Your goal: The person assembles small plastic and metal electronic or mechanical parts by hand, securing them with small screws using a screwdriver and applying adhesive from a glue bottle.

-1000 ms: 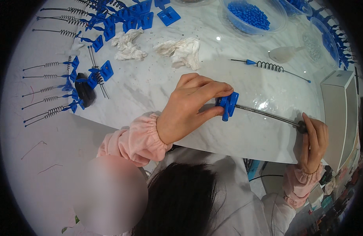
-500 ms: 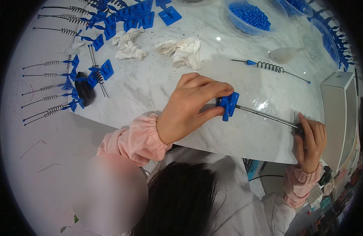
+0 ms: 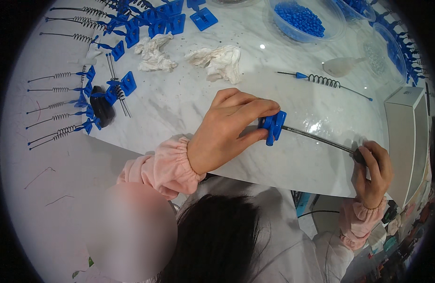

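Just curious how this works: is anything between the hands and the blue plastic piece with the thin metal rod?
Nothing visible: the left hand pinches the blue plastic piece, and the right hand touches the dark round knob on the thin metal rod.

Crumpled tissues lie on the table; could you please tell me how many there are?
2: one tissue beside the blue clips, another tissue to its right, beyond the left hand. Others may be hidden.

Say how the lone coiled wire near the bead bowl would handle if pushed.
The coiled wire would probably flex, given its open loops. It looks light, being mostly thin wire. Its round coil might let it roll, though the blue cone could make it swerve.
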`<control>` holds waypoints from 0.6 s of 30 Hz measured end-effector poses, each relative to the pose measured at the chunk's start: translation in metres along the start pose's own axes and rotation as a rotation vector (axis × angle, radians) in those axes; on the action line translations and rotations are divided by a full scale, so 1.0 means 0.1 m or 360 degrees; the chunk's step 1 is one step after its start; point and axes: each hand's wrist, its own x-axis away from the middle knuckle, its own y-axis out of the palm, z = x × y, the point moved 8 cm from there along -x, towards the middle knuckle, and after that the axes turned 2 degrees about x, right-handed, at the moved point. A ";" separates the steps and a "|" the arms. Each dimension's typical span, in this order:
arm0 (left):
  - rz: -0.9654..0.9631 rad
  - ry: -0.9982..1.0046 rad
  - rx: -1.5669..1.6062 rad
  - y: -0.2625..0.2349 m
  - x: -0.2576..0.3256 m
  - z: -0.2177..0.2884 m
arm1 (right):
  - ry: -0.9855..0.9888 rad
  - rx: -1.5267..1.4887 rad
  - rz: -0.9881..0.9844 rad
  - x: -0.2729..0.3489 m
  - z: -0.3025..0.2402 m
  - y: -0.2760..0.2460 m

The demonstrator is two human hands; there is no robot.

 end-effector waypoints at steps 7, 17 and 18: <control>-0.0007 -0.0029 0.0027 0.01 -0.02 0.00 | 0.0110 0.0037 -0.0269 -0.03 0.00 0.01; 0.0024 -0.0029 0.0025 0.01 -0.01 -0.01 | 0.0114 0.0025 -0.0168 0.12 0.09 -0.03; 0.0029 -0.0026 0.0030 0.01 -0.02 -0.01 | 0.0125 -0.0008 -0.0189 0.13 0.11 -0.03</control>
